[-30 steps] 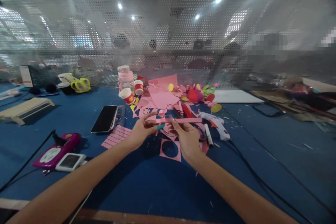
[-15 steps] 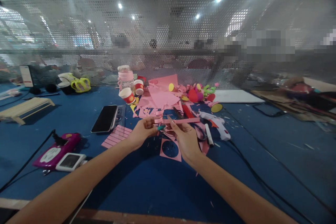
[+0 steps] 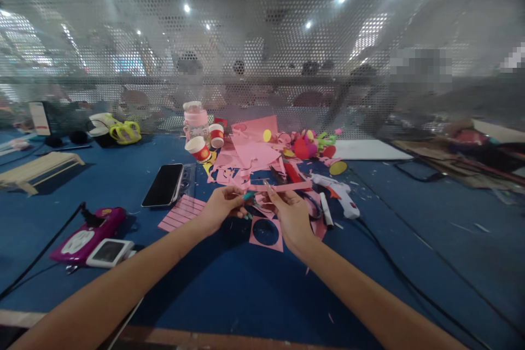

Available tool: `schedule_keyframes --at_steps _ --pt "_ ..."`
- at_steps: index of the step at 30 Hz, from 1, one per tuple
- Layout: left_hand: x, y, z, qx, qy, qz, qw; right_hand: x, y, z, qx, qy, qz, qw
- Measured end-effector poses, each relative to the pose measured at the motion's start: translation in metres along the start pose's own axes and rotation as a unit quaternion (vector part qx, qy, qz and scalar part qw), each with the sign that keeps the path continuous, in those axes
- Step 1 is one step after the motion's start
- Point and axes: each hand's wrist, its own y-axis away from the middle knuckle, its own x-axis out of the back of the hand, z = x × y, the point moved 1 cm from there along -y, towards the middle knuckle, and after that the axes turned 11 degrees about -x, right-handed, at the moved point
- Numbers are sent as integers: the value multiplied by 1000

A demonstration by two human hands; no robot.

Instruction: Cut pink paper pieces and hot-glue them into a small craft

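A narrow pink paper strip (image 3: 293,187) runs between my hands above the blue table. My right hand (image 3: 292,216) pinches it between thumb and fingers, and its free end sticks out to the right. My left hand (image 3: 223,206) is closed at the strip's left end with thumb and fingertips together. A teal tip (image 3: 248,196) shows at the left thumb; whether it is a nail or a small object I cannot tell. Below the strip lies a pink square (image 3: 255,238) with a round hole cut out. Pink paper scraps (image 3: 254,153) pile up behind my hands.
A white glue gun (image 3: 346,205) with its cable lies at right, beside a white marker-like stick (image 3: 326,209). A phone (image 3: 164,186), lined pink paper (image 3: 180,213) and a purple device (image 3: 88,235) lie at left. Paper cups (image 3: 198,149) and a bottle (image 3: 196,120) stand behind.
The strip's left end, curled up in a small loop before, now lies flatter between my hands. My left fingers have shifted slightly along it; the right hand has barely moved.
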Motion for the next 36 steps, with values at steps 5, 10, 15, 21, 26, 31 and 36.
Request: schedule_keyframes --at_steps 5,10,15,21,26,31,36 --pt "1 -3 0 -14 7 -5 1000 -1 1 -3 3 18 8 1000" --pt "-1 0 -1 -19 22 -61 998 -2 3 -3 -10 33 -1 999" --pt "-4 1 2 -25 22 -66 997 -2 3 -2 14 77 11 997" --pt "-3 1 4 -32 20 -61 997 -3 5 -3 71 137 6 988" --pt "-1 0 4 -47 21 -66 996 -2 13 -9 175 230 -48 956" --pt "0 -2 4 -57 14 -76 995 0 20 -16 350 381 -4 856" --pt "0 -2 4 -58 2 -84 995 -1 21 -17 376 412 35 829"
